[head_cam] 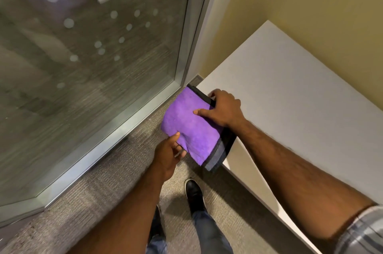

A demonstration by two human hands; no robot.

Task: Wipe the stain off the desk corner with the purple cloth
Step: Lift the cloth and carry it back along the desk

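A purple cloth [190, 123] with a dark grey border hangs spread out over the near left corner of the white desk [290, 92]. My right hand [222, 108] grips the cloth's upper right edge at the desk's rim, thumb on the purple face. My left hand [169, 153] pinches the cloth's lower left edge, off the desk and above the floor. The cloth and hands hide the desk corner, so no stain shows.
A glass wall with a metal frame [128, 121] runs close along the left of the desk. A yellow wall [310, 5] backs the desk. Grey carpet [103, 202] lies below, with my shoe [193, 193] and jeans near the desk's front edge.
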